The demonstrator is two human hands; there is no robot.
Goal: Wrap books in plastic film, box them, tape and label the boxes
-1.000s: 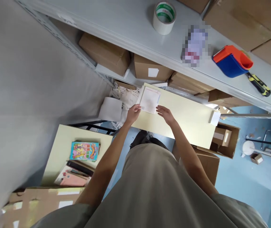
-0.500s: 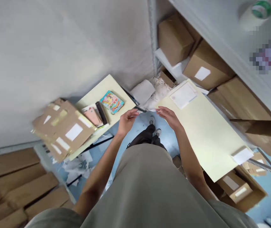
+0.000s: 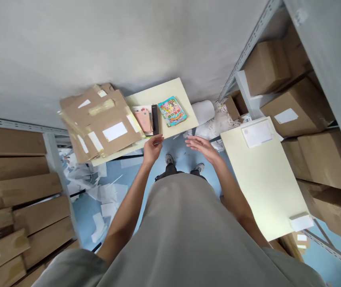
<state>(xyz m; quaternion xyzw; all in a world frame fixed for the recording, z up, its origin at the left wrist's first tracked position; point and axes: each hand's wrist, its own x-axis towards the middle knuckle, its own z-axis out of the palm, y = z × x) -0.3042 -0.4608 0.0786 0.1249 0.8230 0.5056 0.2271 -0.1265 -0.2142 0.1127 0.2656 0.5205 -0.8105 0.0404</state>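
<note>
Both hands are out in front of the body and hold nothing. Left hand [image 3: 151, 146] has its fingers loosely curled, fingertips at the near edge of a small cream table [image 3: 158, 92], just below a dark slim object [image 3: 155, 119] whose kind cannot be made out. Right hand [image 3: 202, 146] is spread open, palm down, in the air over the blue floor [image 3: 179, 149] between that table and a second, longer cream table [image 3: 266, 183]; it touches nothing.

On the small table lie a colourful picture book [image 3: 172, 111], a pink flat item [image 3: 143, 120] partly tucked under the dark one, and a pile of flattened cardboard pieces [image 3: 101, 121] with white labels, which overhangs the table's left edge and hides that end of it. On the long table a white sheet [image 3: 257, 133] lies at the far end and a small white pad [image 3: 301, 222] at the near corner.

The person's grey shirt [image 3: 185, 235] blocks the lower middle of the view; only the shoes [image 3: 169, 159] peep out beyond it. Cardboard boxes [image 3: 292, 111] on the metal shelving are cut off at the right edge.
</note>
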